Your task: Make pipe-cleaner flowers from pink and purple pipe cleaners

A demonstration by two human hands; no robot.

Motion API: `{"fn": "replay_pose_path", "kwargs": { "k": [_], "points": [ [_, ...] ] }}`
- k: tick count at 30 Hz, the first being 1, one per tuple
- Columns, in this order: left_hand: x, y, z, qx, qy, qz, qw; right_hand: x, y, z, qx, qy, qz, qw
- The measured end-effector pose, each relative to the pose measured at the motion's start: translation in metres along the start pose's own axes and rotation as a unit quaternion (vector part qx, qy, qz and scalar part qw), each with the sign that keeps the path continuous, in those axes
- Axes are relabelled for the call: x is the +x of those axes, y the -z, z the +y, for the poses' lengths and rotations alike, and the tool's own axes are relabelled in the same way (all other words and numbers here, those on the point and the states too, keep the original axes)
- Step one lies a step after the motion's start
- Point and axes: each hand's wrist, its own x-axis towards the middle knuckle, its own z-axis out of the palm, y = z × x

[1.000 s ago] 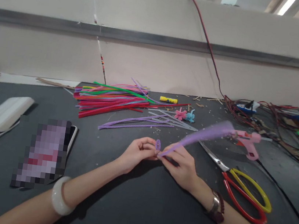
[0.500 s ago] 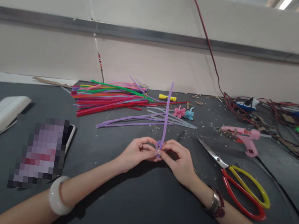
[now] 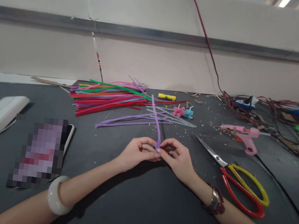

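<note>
Between my two hands is a purple pipe cleaner (image 3: 156, 118), its long free end pointing away and leaning left over the table. My left hand (image 3: 140, 150) pinches its near, bent end from the left. From the right, my right hand (image 3: 175, 155) grips the same end, thumb and fingertips meeting the left ones. The fingers partly hide the bent part. Just beyond lie loose purple pipe cleaners (image 3: 117, 122) and pale grey ones (image 3: 184, 122). A pink flower (image 3: 179, 111) and a blue flower (image 3: 188, 112) of the same fuzzy stuff sit behind them.
A heap of coloured pipe cleaners (image 3: 106, 100) lies at the back, near a yellow tube (image 3: 166, 97). Scissors (image 3: 224, 163) and a pink glue gun (image 3: 246, 135) with a cord are to the right. On the left are a phone (image 3: 69, 138) and a white power bank (image 3: 1, 113).
The pipe cleaner's free end has tipped from upright to leaning left and away. The small loop that showed at the fingertips is now mostly hidden. Both hands remain in nearly the same place.
</note>
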Motion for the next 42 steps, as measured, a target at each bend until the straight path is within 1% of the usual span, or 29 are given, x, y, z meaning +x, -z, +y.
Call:
{"fn": "replay_pose_path", "kwargs": {
  "k": [5, 7, 9, 11, 13, 14, 16, 17, 19, 22, 24, 26, 30, 32, 35, 39, 42],
  "points": [
    [-0.001, -0.001, 0.002, 0.018, 0.013, -0.004, 1.000, 0.000, 0.001, 0.002, -0.010, 0.024, -0.005, 1.000],
    [-0.001, -0.002, 0.002, 0.016, 0.020, -0.009, 1.000, 0.001, 0.002, 0.001, -0.040, 0.044, -0.004, 0.998],
    [-0.002, -0.003, 0.002, 0.012, 0.031, -0.013, 0.999, 0.003, 0.006, 0.001, -0.096, 0.087, -0.002, 0.992],
    [-0.002, -0.004, 0.002, 0.008, 0.044, -0.013, 0.999, 0.006, 0.011, 0.001, -0.176, 0.158, -0.005, 0.972],
    [-0.003, -0.005, 0.002, 0.004, 0.055, -0.012, 0.998, 0.009, 0.018, 0.001, -0.270, 0.231, -0.010, 0.935],
    [-0.003, -0.005, 0.002, 0.003, 0.062, -0.012, 0.998, 0.010, 0.021, 0.002, -0.314, 0.257, -0.013, 0.914],
    [-0.004, -0.006, 0.003, 0.002, 0.070, -0.019, 0.997, 0.012, 0.027, 0.002, -0.379, 0.284, -0.015, 0.881],
    [-0.004, -0.006, 0.003, 0.002, 0.073, -0.026, 0.997, 0.012, 0.029, 0.003, -0.394, 0.294, -0.019, 0.871],
    [-0.005, -0.006, 0.003, -0.001, 0.074, -0.043, 0.996, 0.013, 0.031, 0.003, -0.394, 0.313, -0.032, 0.863],
    [-0.006, -0.005, 0.003, -0.006, 0.075, -0.053, 0.996, 0.013, 0.031, 0.003, -0.362, 0.340, -0.038, 0.867],
    [-0.006, -0.005, 0.003, -0.007, 0.078, -0.050, 0.996, 0.013, 0.030, 0.004, -0.337, 0.348, -0.019, 0.875],
    [-0.006, -0.004, 0.004, -0.009, 0.079, -0.047, 0.996, 0.013, 0.029, 0.004, -0.315, 0.349, 0.000, 0.883],
    [-0.005, -0.004, 0.006, -0.011, 0.062, -0.043, 0.997, 0.012, 0.026, 0.003, -0.272, 0.331, 0.007, 0.903],
    [-0.006, -0.005, 0.008, -0.012, 0.047, -0.041, 0.998, 0.011, 0.023, 0.000, -0.240, 0.307, 0.023, 0.921],
    [-0.008, -0.007, 0.011, -0.008, 0.032, -0.039, 0.999, 0.007, 0.016, -0.007, -0.191, 0.250, 0.045, 0.948],
    [-0.009, -0.009, 0.018, 0.005, 0.026, -0.033, 0.999, 0.002, 0.010, -0.017, -0.140, 0.151, 0.044, 0.978],
    [-0.009, -0.009, 0.022, 0.017, 0.017, -0.022, 0.999, 0.000, 0.009, -0.021, -0.095, 0.103, 0.035, 0.989]
  ]
}}
